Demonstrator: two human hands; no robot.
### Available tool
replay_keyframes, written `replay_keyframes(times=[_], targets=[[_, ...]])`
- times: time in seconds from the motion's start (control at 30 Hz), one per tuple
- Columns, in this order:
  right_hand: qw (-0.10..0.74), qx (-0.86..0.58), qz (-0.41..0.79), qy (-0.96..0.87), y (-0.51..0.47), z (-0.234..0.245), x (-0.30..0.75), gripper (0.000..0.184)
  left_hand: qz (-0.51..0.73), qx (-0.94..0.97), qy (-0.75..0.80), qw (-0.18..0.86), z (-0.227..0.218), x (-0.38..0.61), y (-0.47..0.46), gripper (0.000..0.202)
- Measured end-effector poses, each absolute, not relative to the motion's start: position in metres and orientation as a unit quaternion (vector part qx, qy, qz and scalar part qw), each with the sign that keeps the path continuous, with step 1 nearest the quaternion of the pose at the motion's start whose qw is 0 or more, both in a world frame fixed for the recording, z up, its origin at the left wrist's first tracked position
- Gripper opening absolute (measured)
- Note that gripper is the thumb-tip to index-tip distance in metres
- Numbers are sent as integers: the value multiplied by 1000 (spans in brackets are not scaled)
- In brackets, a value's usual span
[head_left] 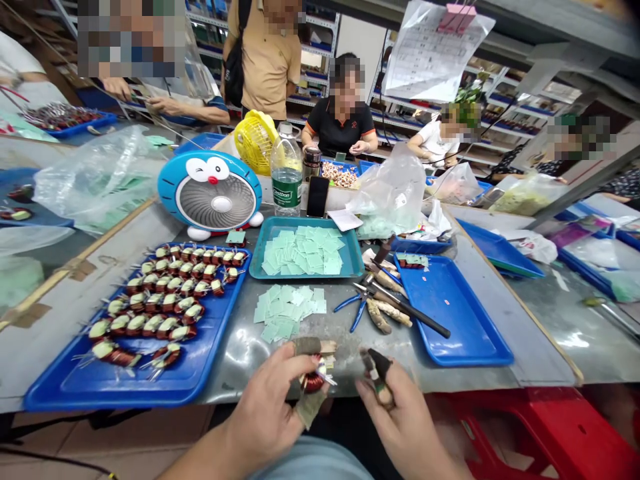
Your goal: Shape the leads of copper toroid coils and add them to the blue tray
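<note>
My left hand (273,400) grips a copper-wound coil (313,381) with bare wire ends sticking out to the right. Tape wraps some of its fingertips. A short gap away, my right hand (400,413) is curled, its forefinger covered in black. A small dark and brownish thing (383,392) shows among its fingers, too hidden to name. Just beyond my hands lies a loose pile of pale green square sheets (290,312). More such sheets (305,250) fill a teal tray (257,267). At left, rows of similar coils (165,287) stand in a blue tray (150,395).
Blue-handled pliers (356,308), a hammer (415,312) and taped tools lie right of the pile. A blue tray (465,327) at right holds a few finished-looking pieces (413,261). Behind stand a blue cartoon fan (210,193), a bottle (287,177) and a phone (318,197). Co-workers sit opposite.
</note>
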State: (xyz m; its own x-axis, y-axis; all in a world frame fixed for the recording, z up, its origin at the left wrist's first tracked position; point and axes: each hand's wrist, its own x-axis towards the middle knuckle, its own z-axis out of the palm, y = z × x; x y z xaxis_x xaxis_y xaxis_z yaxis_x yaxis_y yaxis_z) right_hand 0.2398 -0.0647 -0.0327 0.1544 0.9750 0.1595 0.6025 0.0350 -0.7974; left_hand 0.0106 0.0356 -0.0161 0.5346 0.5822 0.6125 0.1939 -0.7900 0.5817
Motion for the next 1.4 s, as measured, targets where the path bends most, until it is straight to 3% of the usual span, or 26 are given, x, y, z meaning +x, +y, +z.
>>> replay_keyframes(times=[0.1, 0.17, 0.3, 0.43, 0.57, 0.7, 0.77, 0.87, 1.03, 1.4], targets=[[442, -629, 504, -394, -71, -24, 222, 58, 455, 842, 187, 223, -19, 12, 39, 50], [484, -577, 587, -297, -69, -10, 210, 69, 465, 842, 173, 213, -19, 15, 41, 56], [534, -535, 612, -233, -56, 16, 191, 73, 484, 843, 137, 189, -18, 19, 44, 57], [532, -548, 603, -231, -46, 20, 184, 72, 485, 843, 146, 184, -22, 17, 43, 55], [469, -584, 560, -354, -45, 11, 200, 66, 402, 856, 221, 240, -20, 12, 42, 45], [358, -666, 375, -536, -48, 5, 237, 46, 283, 764, 288, 504, -9, 11, 41, 25], [298, -671, 247, -633, -49, 4, 252, 35, 246, 678, 289, 629, -6, 12, 38, 31], [223, -636, 154, -723, -49, 4, 262, 25, 226, 617, 258, 708, -7, 15, 32, 44], [174, -622, 133, -752, -45, 14, 264, 12, 229, 626, 250, 702, -5, 14, 28, 43], [154, -629, 140, -749, -50, 10, 263, 5, 244, 766, 275, 528, 3, 14, 32, 29]])
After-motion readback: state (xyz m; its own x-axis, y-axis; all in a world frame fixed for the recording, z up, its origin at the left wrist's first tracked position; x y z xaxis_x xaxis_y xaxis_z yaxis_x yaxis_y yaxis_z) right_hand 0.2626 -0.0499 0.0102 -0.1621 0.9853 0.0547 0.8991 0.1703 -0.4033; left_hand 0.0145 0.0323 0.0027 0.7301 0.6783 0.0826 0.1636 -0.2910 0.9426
